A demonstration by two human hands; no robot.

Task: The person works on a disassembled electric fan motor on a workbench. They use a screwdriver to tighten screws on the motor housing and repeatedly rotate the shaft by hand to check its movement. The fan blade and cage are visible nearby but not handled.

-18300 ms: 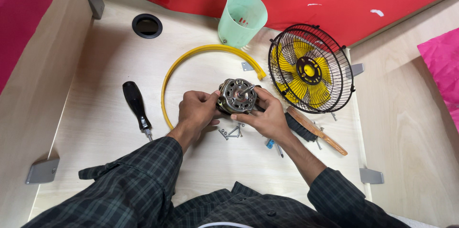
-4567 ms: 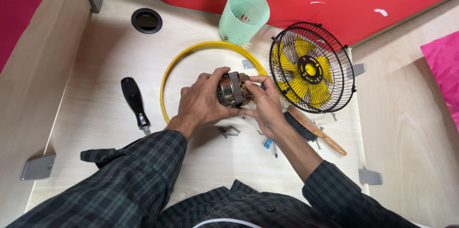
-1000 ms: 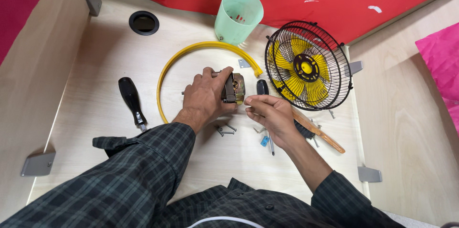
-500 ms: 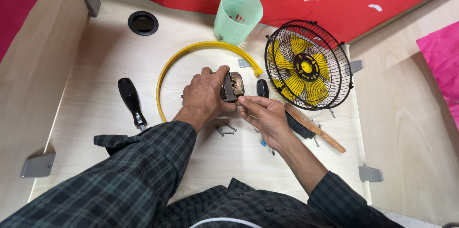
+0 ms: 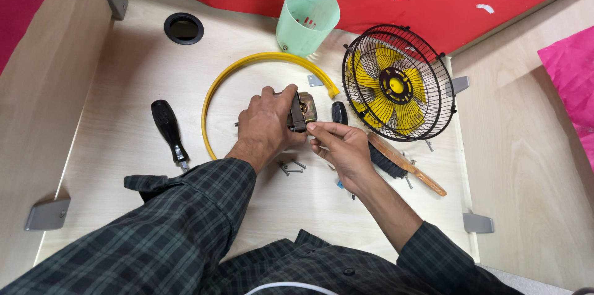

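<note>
Loose silver screws (image 5: pixel 292 167) lie nearest. Behind them, left hand (image 5: pixel 266 128) clamps small metal fan motor (image 5: pixel 302 111) inside yellow plastic ring (image 5: pixel 247 81); right hand (image 5: pixel 342 146) fingertips pinch at motor's edge. Black wire fan cage with yellow blades (image 5: pixel 397 81) right of motor, pale green plastic cup (image 5: pixel 307 20) beyond.

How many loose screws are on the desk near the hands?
3 seen for certain: screws lying together just below the left hand, beside the right hand. More may be hidden under the hands or by the brush.

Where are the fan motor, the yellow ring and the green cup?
fan motor (image 5: pixel 303 110), head view, on its metal body between the hands.
yellow ring (image 5: pixel 213 94), head view, on its left arc.
green cup (image 5: pixel 306 26), head view, on its side wall.
</note>
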